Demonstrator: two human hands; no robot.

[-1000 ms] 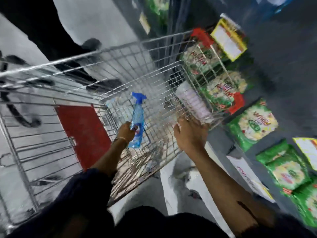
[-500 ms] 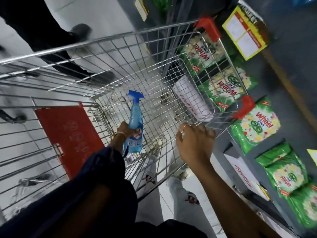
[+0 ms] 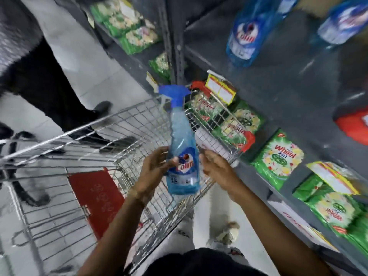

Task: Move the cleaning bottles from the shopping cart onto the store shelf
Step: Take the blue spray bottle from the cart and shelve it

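Note:
A blue spray bottle (image 3: 182, 148) with a blue trigger head and a Colin label is held upright above the wire shopping cart (image 3: 111, 136). My left hand (image 3: 154, 168) grips the bottle's lower body from the left. My right hand (image 3: 216, 168) is just right of the bottle with its fingers apart; whether it touches the bottle is unclear. Two more blue Colin bottles (image 3: 249, 34) (image 3: 342, 22) stand on the grey store shelf (image 3: 278, 80) at upper right.
Green Wheel detergent packs (image 3: 278, 158) fill the lower shelf to the right. A red child-seat flap (image 3: 97, 198) sits at the cart's near end. Another person's dark legs and shoes (image 3: 59, 92) stand beyond the cart on the left. A yellow price tag (image 3: 220, 90) hangs from the shelf edge.
My left hand has lifted the spray bottle out of the cart to above its rim. My right hand left the cart's edge and came beside the bottle. The view tilted up toward the shelf.

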